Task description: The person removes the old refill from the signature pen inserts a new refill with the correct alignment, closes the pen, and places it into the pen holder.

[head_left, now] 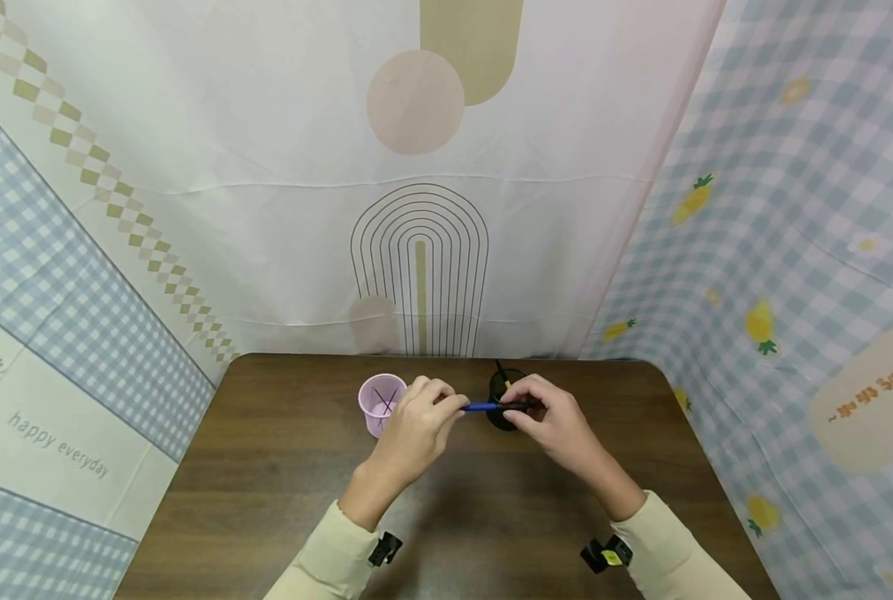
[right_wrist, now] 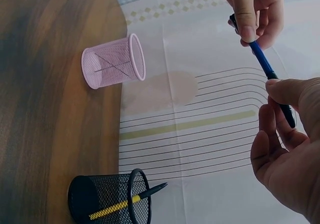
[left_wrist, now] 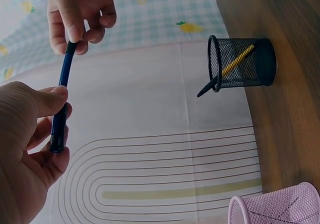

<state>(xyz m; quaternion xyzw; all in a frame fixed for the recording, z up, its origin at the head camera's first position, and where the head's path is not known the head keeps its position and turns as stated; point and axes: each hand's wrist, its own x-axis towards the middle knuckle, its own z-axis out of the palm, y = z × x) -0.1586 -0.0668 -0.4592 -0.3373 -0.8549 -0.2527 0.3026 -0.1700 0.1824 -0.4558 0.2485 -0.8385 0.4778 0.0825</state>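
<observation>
Both hands hold a blue pen with black ends above the table, roughly level in the head view. My left hand pinches its blue end between thumb and fingers. At the black end, my right hand grips the pen with thumb and fingertips. A stretch of blue barrel shows between the two hands. Behind the right hand stands a black mesh pen holder, with a yellow and black pen leaning in it. A pink mesh pen holder stands beside the left hand; dark crossing lines show on it.
The brown wooden table reaches back to a white patterned cloth. Blue checked cloth hangs at the right, and more checked cloth at the left. Small black devices sit at both wrists.
</observation>
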